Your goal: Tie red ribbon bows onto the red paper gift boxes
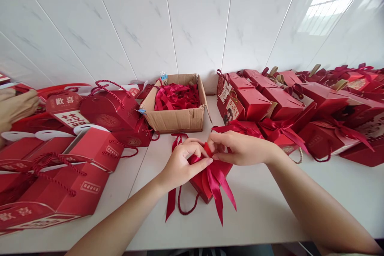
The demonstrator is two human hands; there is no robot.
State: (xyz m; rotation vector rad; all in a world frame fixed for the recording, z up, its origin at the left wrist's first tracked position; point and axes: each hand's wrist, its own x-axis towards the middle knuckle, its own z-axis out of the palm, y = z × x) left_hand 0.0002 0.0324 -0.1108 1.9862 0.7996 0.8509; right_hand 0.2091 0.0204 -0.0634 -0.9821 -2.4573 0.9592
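Note:
In front of me a small red gift box (204, 192) rests on the white table, partly covered by my hands. A shiny crimson ribbon (216, 192) lies over its top, with two tails hanging toward me and another strip down the left side. My left hand (187, 164) pinches the ribbon from the left, thumb and fingers together. From the right, my right hand (232, 148) also has its fingers closed on the ribbon at the box's top. The fingertips of both hands nearly meet there, hiding the tie itself. A dark red cord handle (187, 212) loops onto the table.
Behind the box stands an open cardboard box (172, 122) full of loose ribbons (177, 97). Red gift boxes (102, 148) crowd the left; rows of more boxes (252, 102), some with bows, fill the right. At the far left edge is another person's hand (18, 106). A tiled wall (198, 28) rises behind.

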